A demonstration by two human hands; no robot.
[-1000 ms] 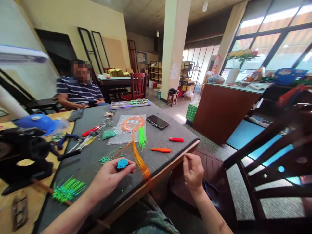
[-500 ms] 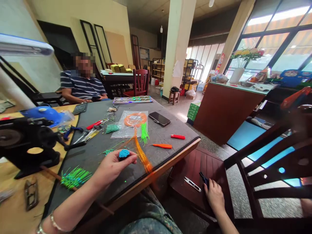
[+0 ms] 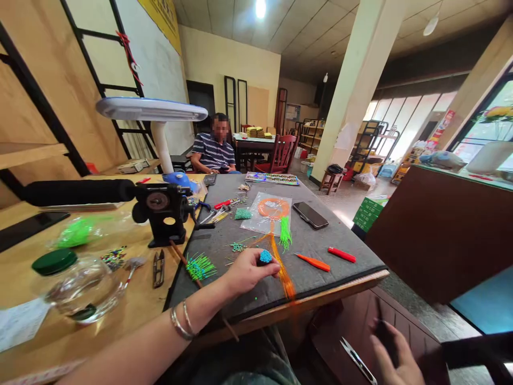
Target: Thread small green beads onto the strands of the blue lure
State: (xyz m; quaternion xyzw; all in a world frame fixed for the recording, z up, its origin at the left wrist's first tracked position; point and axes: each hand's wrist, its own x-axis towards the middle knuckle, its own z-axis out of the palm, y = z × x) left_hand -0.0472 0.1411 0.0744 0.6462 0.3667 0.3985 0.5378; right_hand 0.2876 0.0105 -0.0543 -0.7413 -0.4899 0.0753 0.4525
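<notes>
The left hand [image 3: 249, 274] is closed on a blue-tipped strand bundle [image 3: 265, 257], tip facing up, above the grey table mat [image 3: 334, 278]. Orange fibre strands [image 3: 284, 279] lie just right of the hand, their long axis running far-to-near to the table's near edge. The right hand [image 3: 395, 355] is blurred, near steel thread snips [image 3: 358, 361] below that edge; its grip cannot be determined.

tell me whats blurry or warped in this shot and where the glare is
In the head view, the right hand is smeared by motion blur; in the same view, the wide lens bends the table and tilts the pillar, while the ceiling lamp and far windows glare brightly.
</notes>
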